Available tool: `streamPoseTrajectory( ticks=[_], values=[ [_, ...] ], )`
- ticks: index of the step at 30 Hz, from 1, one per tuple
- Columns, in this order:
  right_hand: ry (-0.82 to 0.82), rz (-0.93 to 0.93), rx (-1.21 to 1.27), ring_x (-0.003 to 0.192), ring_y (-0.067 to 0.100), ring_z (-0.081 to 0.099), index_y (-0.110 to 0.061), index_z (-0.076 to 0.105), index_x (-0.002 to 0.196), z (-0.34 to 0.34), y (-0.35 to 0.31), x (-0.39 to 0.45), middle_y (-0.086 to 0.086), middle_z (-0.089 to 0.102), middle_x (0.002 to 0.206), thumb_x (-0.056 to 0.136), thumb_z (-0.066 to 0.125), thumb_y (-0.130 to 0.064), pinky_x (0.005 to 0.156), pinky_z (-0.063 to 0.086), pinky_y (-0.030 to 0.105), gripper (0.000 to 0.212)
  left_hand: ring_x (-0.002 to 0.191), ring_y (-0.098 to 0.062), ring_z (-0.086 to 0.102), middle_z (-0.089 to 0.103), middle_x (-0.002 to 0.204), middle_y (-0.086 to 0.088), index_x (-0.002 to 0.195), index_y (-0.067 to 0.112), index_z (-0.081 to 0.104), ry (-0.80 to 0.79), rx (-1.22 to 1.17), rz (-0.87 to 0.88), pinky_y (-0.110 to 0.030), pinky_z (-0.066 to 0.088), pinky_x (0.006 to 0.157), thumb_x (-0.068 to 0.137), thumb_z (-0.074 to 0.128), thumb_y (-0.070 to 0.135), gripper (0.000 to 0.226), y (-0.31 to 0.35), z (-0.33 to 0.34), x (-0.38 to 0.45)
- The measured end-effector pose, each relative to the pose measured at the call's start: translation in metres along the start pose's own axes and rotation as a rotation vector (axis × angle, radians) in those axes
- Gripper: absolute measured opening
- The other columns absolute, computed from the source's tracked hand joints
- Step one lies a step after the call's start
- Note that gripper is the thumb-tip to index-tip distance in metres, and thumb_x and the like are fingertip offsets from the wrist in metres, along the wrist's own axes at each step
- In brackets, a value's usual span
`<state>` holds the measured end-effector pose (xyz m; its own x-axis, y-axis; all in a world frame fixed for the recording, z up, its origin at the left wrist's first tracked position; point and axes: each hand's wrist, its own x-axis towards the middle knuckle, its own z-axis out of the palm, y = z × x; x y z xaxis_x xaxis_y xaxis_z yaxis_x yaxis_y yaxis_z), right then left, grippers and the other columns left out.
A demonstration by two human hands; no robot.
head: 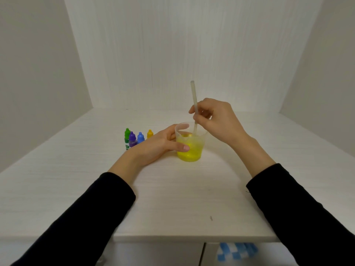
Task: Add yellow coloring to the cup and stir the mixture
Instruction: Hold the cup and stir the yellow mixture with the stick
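A clear plastic cup [194, 148] stands on the white table [172, 198], holding bright yellow liquid. My left hand [159, 144] grips the cup from its left side, thumb across the front wall. My right hand [217, 120] pinches a pale translucent stirring stick [193, 98] above the cup; the stick stands nearly upright with its lower end down in the liquid. The yellow coloring bottle [150, 134] stands capped just behind my left hand, apart from the cup.
Left of the yellow bottle stand a blue bottle [140, 137], a purple bottle [132, 139] and a green bottle [127, 138] in a row. White walls close the table on three sides. A blue-and-white item [237, 250] lies below the front edge.
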<state>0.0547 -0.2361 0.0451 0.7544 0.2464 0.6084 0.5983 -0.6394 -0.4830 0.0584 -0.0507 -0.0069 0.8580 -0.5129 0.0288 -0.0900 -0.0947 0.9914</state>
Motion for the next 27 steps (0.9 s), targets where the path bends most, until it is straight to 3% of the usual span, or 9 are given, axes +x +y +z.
streamPoseTrajectory(
  ticks=[5, 11, 14, 18, 22, 27],
  values=[
    [0.004, 0.026, 0.019, 0.064, 0.005, 0.053, -0.018, 0.071, 0.084, -0.004, -0.002, -0.001, -0.016, 0.056, 0.069, 0.077, 0.06, -0.006, 0.065, 0.039, 0.021, 0.018, 0.116, -0.011, 0.06, 0.059, 0.13, 0.003, 0.141, 0.022, 0.04, -0.005, -0.006, 0.002, -0.022, 0.05, 0.091, 0.07, 0.072, 0.008, 0.078, -0.001, -0.001, 0.001],
    [-0.023, 0.044, 0.142, 0.062, 0.012, 0.06, -0.022, 0.07, 0.076, -0.004, -0.009, -0.005, -0.014, 0.062, 0.064, 0.075, 0.061, -0.003, 0.061, 0.045, 0.02, 0.021, 0.118, -0.012, 0.059, 0.058, 0.132, 0.002, 0.141, 0.021, 0.04, -0.001, 0.0, 0.004, -0.025, 0.049, 0.095, 0.069, 0.071, 0.012, 0.08, -0.001, -0.001, 0.001],
    [-0.06, 0.04, 0.209, 0.064, 0.015, 0.066, -0.019, 0.07, 0.077, -0.003, -0.012, -0.007, -0.007, 0.066, 0.067, 0.076, 0.061, 0.0, 0.064, 0.047, 0.018, 0.021, 0.123, -0.018, 0.056, 0.055, 0.137, -0.005, 0.144, 0.017, 0.038, -0.007, 0.004, 0.009, -0.033, 0.045, 0.103, 0.069, 0.071, 0.01, 0.082, -0.001, 0.0, 0.001],
    [-0.084, 0.042, 0.276, 0.07, 0.023, 0.068, -0.019, 0.069, 0.079, 0.001, -0.016, -0.008, 0.001, 0.069, 0.071, 0.078, 0.062, 0.0, 0.071, 0.051, 0.031, 0.02, 0.126, -0.022, 0.053, 0.053, 0.139, -0.01, 0.142, 0.015, 0.041, -0.011, 0.011, 0.027, -0.04, 0.041, 0.109, 0.071, 0.069, 0.009, 0.077, 0.0, 0.0, 0.0],
    [-0.103, 0.052, 0.32, 0.077, 0.032, 0.067, -0.017, 0.07, 0.084, 0.005, -0.017, -0.008, 0.01, 0.072, 0.074, 0.081, 0.065, -0.005, 0.079, 0.053, 0.041, 0.013, 0.123, -0.018, 0.056, 0.056, 0.136, -0.006, 0.137, 0.015, 0.045, -0.026, 0.017, 0.043, -0.033, 0.046, 0.103, 0.077, 0.07, 0.002, 0.066, 0.0, 0.0, 0.0],
    [-0.09, 0.073, 0.317, 0.079, 0.025, 0.068, -0.016, 0.071, 0.092, 0.009, -0.017, -0.008, 0.001, 0.072, 0.084, 0.085, 0.067, -0.011, 0.08, 0.055, 0.034, 0.01, 0.121, -0.016, 0.056, 0.057, 0.133, -0.003, 0.136, 0.015, 0.045, -0.023, 0.032, 0.045, -0.03, 0.047, 0.1, 0.076, 0.071, 0.004, 0.066, 0.0, 0.0, 0.0]
  ],
)
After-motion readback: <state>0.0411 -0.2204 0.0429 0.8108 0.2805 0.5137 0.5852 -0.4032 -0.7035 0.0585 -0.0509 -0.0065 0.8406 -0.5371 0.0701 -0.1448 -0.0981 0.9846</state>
